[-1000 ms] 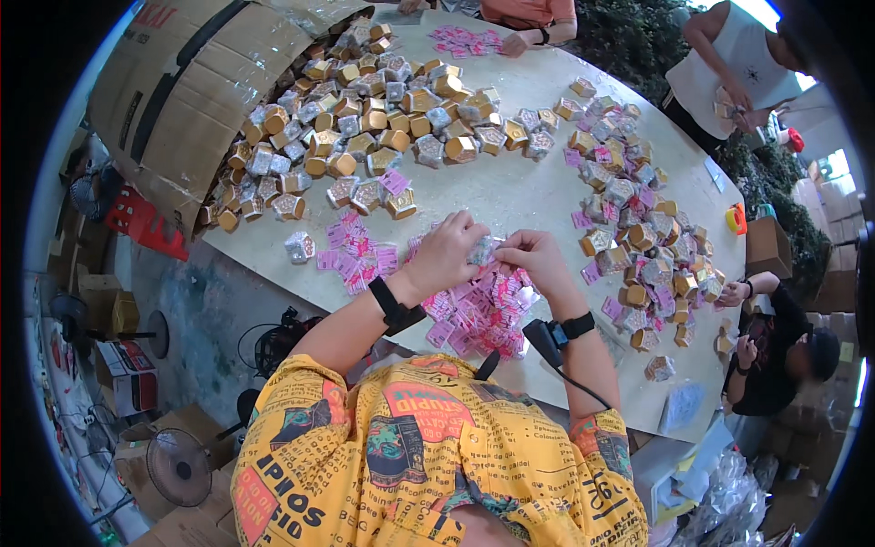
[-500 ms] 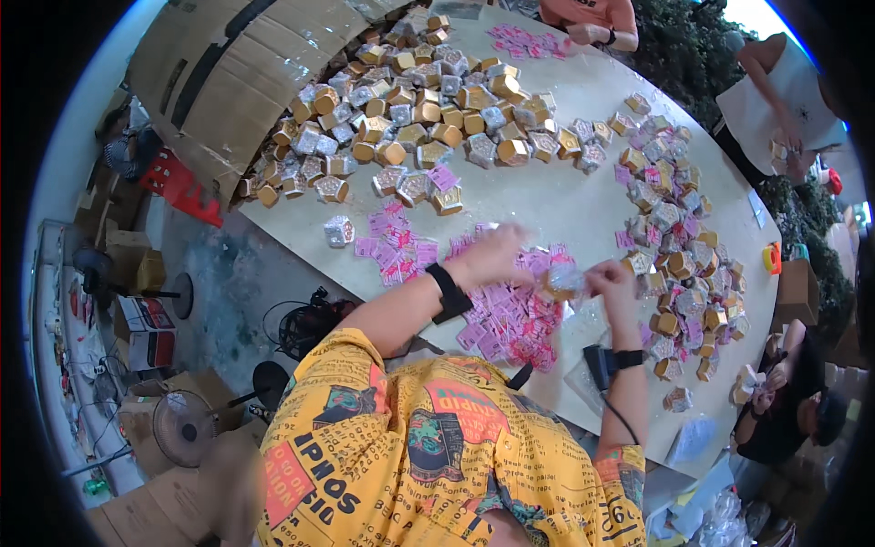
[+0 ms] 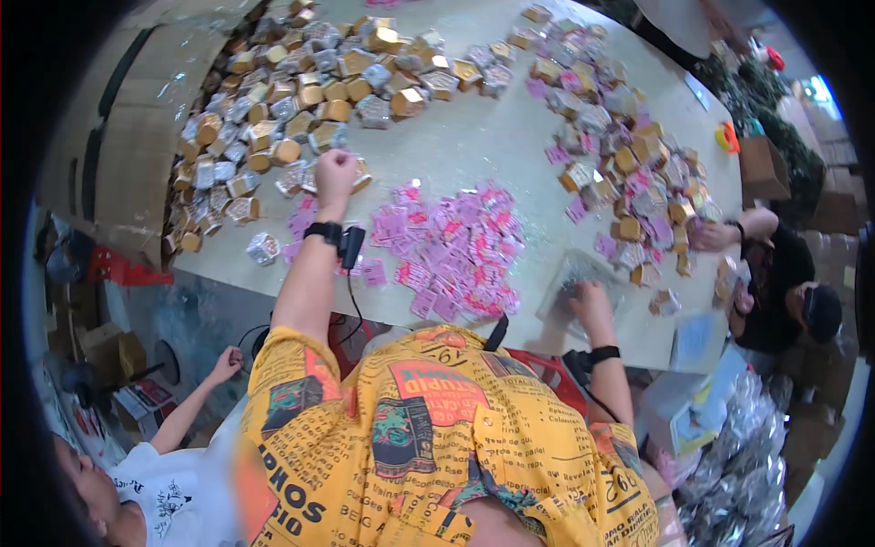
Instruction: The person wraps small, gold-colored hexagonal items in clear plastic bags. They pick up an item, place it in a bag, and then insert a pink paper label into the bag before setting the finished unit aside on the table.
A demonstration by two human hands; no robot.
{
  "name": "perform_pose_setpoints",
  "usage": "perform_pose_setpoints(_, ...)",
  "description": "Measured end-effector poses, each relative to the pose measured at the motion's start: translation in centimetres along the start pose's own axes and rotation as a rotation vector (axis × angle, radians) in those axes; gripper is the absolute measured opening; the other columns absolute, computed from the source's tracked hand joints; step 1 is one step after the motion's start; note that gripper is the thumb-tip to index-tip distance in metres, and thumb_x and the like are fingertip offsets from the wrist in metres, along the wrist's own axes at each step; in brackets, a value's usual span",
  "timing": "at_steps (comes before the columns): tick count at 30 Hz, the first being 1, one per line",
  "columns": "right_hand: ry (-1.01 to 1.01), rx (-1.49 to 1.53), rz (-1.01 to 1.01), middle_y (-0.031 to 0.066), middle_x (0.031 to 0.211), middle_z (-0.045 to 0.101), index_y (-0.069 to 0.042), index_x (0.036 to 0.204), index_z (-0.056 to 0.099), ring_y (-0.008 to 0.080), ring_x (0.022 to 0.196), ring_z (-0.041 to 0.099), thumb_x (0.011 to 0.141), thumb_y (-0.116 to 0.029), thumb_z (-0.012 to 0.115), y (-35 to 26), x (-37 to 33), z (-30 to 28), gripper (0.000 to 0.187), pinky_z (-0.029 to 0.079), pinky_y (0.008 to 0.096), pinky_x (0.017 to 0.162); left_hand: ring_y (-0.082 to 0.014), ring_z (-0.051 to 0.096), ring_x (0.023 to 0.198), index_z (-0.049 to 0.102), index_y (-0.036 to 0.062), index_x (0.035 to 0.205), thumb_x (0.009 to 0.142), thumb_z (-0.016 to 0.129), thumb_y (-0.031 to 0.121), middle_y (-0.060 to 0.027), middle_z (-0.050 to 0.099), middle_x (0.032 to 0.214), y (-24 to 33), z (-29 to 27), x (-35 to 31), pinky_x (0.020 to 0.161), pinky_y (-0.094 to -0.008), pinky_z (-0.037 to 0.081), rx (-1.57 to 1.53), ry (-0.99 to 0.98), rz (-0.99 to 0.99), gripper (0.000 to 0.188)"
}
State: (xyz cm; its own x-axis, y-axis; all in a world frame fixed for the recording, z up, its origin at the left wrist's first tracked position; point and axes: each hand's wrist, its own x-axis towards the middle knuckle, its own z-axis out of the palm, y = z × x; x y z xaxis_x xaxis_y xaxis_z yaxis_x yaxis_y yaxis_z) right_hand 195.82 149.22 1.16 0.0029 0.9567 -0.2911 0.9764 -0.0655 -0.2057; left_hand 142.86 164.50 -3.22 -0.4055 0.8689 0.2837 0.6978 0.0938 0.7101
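Note:
My left hand (image 3: 335, 171) reaches to the near edge of a big heap of gold and silver many-sided boxes (image 3: 335, 110). Its fingers are curled closed beside a gold box (image 3: 362, 174), and what they hold is hidden. Lower right, my right hand (image 3: 591, 303) is at a stack of clear plastic bags (image 3: 570, 270), fingertips pinched on the top bag. Between my hands a pile of small pink printed cards (image 3: 460, 239) is spread on the table. A single silvery box (image 3: 262, 248) lies apart on the left.
On the right, a long heap of boxes mixed with pink cards (image 3: 629, 173) runs along the table (image 3: 456, 137). A co-worker's hand (image 3: 715, 237) touches it. A cardboard sheet (image 3: 137, 137) borders the left; another person (image 3: 169, 474) is at lower left. Silvery plastic wrap (image 3: 738, 456) lies lower right.
The wrapped box that was between my hands is no longer there. My left hand has moved away to the box heap, my right down to the clear bags. The whole view has shifted.

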Motion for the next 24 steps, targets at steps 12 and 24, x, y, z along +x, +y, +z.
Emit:
perform_pose_setpoints(12, 0.334, 0.107, 0.058, 0.0143, 0.092, 0.059, -0.005, 0.089, 0.060, 0.0353, 0.080, 0.061, 0.076, -0.011, 0.061, -0.1, -1.3, 2.5, 0.014, 0.051, 0.0453, 0.066, -0.0075, 0.054, 0.061, 0.063, 0.0007, 0.085, 0.084, 0.062, 0.009, -0.0011, 0.059, 0.070, 17.3, 1.2, -8.8, 0.055, -0.0198, 0.042, -0.760, -0.464, -0.427, 0.009)
perform_pose_setpoints(24, 0.413, 0.316, 0.054, 0.0159, 0.083, 0.063, -0.003, 0.081, 0.065, 0.0359, 0.077, 0.062, 0.075, -0.005, 0.054, 1.2, -3.0, 2.1, 0.012, 0.050, 0.0443, 0.070, -0.0082, 0.056, 0.065, 0.067, -0.0007, 0.097, 0.088, 0.057, 0.016, -0.0004, 0.060, 0.072, 25.0, 5.1, -15.7, 0.062, -0.0219, 0.045, -0.797, -0.972, -0.376, 0.022)
